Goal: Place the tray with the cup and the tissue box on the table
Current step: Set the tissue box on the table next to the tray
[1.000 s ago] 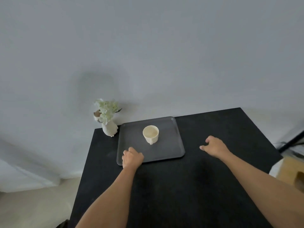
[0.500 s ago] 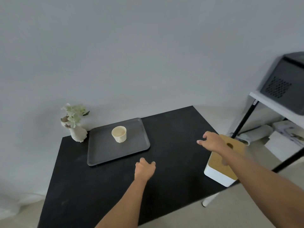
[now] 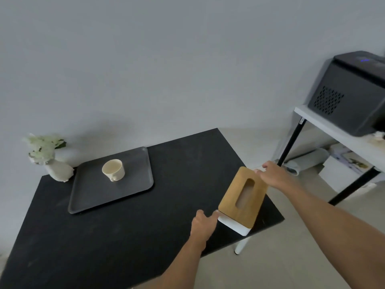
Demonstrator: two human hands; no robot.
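A dark grey tray (image 3: pixel 93 195) lies on the black table (image 3: pixel 125 236) at the back left, with a cream cup (image 3: pixel 113 170) standing on it. A tissue box (image 3: pixel 255 205) with a wooden lid and white base is tilted over the table's right edge. My left hand (image 3: pixel 203 225) presses its fingertips against the box's near corner. My right hand (image 3: pixel 273 175) grips the box's far end. The box sits between both hands, apart from the tray.
A white vase with pale flowers (image 3: pixel 56 170) stands at the table's back left corner, beside the tray. To the right, a white shelf on black legs (image 3: pixel 333 130) carries a black device (image 3: pixel 350 92). Rolled items and papers lie under it on the floor.
My left hand has left the tray and swung right to the tissue box. My right hand has closed on the box, which now overlaps the table's right edge. The view has turned right.
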